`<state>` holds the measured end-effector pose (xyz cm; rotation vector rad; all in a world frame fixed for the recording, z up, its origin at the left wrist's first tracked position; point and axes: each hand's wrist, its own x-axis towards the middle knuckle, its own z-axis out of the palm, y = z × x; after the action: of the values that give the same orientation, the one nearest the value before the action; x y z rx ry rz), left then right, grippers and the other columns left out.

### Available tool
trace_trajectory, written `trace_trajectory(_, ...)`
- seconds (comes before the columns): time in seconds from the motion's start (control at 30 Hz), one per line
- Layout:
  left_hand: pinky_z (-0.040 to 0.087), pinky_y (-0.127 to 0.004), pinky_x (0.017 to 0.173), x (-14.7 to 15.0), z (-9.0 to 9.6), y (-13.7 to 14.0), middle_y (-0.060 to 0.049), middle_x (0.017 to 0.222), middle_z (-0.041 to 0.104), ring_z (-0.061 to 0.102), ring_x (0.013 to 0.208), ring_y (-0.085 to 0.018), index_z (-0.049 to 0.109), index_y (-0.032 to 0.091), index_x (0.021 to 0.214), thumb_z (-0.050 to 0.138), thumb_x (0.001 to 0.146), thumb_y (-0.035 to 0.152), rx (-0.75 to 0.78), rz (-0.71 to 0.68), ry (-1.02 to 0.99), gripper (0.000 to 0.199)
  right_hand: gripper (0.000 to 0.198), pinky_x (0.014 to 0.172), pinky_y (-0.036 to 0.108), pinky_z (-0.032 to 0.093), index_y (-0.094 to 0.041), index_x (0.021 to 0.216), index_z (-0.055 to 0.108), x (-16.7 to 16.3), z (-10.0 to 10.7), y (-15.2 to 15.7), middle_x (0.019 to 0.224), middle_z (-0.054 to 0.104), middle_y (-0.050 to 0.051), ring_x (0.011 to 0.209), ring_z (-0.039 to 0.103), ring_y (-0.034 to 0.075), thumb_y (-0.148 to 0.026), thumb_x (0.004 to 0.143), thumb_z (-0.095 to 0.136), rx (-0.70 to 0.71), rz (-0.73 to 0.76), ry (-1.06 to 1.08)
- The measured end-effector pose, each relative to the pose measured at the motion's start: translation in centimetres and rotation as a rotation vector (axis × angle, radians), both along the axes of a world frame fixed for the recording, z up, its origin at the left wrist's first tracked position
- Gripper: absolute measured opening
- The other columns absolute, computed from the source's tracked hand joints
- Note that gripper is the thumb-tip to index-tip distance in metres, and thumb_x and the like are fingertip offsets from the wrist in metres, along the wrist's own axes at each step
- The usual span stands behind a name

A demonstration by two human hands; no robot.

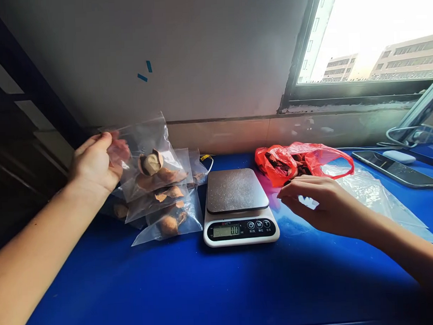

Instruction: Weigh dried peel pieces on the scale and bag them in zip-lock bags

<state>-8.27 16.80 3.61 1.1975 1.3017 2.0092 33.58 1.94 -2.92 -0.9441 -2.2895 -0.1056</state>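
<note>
My left hand point(95, 162) grips a clear plastic bag point(144, 134) by its upper left edge, holding it up over a pile of similar bags. A brown, cracked-open shell or dried husk with a pale inside point(151, 163) shows through the plastic. Beneath it lie more clear bags point(169, 225) with brown pieces in them. My right hand point(317, 204) is over the table, right of a kitchen scale point(238, 190), with thumb and fingertips brought together; whether anything is between them cannot be made out. Just beyond it sits a red plastic bag point(312, 154) with dark brown pieces inside.
The scale's display point(226, 230) reads 0.0, and its metal plate carries specks. Flat clear bags point(377, 199) lie to the right on the blue table point(221, 290). A phone point(396, 168), a white rounded object point(399, 156) and a cable are farther right, below a window.
</note>
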Motion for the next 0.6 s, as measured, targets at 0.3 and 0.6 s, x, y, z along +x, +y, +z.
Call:
trace_trajectory(0.3,0.016,-0.054,0.127,3.2,-1.7,-4.0,-0.005,0.169,0.024,0.017,0.155,-0.036,0.047,0.027,0.144,0.090,0.070,0.025,0.060,0.014,0.560,0.086,0.019,0.059,0.027,0.047,-0.018,0.084,0.064,-0.6,-0.3,0.0,0.074,0.073,0.004,0.063,0.066,0.014,-0.016,0.098,0.051,-0.049,0.028,-0.021)
trace_trajectory(0.6,0.031,-0.061,0.118,5.7,-4.2,-7.9,-0.010,0.162,0.042,0.026,0.154,-0.039,0.049,0.022,0.152,0.034,0.100,0.053,-0.248,-0.110,1.770,0.063,0.021,0.052,0.025,0.046,-0.019,0.083,0.066,1.3,0.4,0.8,0.070,0.070,0.002,0.057,0.062,0.013,-0.026,0.097,0.052,-0.044,-0.152,0.043)
